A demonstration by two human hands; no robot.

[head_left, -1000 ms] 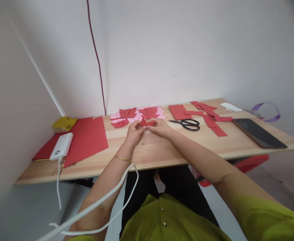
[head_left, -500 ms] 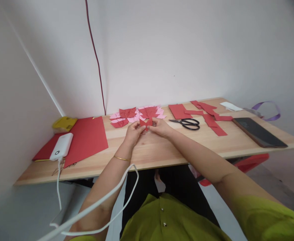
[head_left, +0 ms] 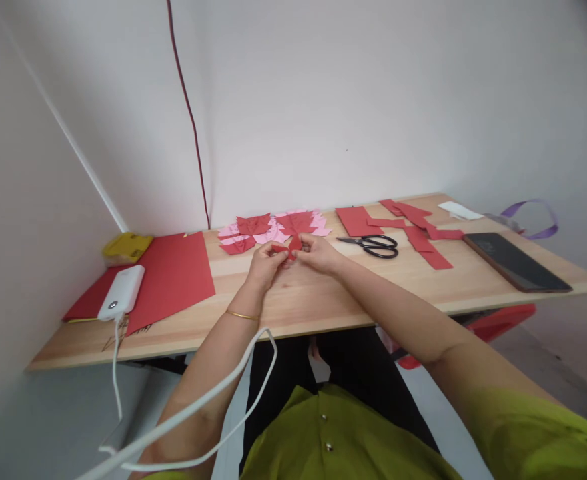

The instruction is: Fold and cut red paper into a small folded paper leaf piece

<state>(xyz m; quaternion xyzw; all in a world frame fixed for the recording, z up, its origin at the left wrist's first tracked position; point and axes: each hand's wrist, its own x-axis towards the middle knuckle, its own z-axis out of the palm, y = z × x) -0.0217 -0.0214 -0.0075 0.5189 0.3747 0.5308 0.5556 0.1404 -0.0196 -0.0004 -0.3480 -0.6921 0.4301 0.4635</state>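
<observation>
Between my two hands is a small piece of folded red paper (head_left: 295, 245), its pointed flaps tilted at different angles. My left hand (head_left: 268, 260) pinches its left side, fingers closed on it. The right side is gripped between the thumb and fingers of my right hand (head_left: 317, 253). Both hands are just above the wooden table, and the fingers hide part of the paper. Right behind them lie folded red paper pieces (head_left: 253, 225) and folded pink paper pieces (head_left: 272, 233), some overlapping.
Black-handled scissors (head_left: 379, 246) lie right of my hands, near a red paper sheet (head_left: 356, 221) and red strips (head_left: 436, 259). A phone (head_left: 516, 261) rests at the right. Large red paper (head_left: 178, 280), a white power bank (head_left: 122, 292) and a yellow packet (head_left: 127, 248) sit left. A white cable (head_left: 193, 403) crosses my left arm.
The folded red paper has changed shape between my fingers: its left flap now lies lower and flatter, while the right flap stands up. Both hands stay in nearly the same place.
</observation>
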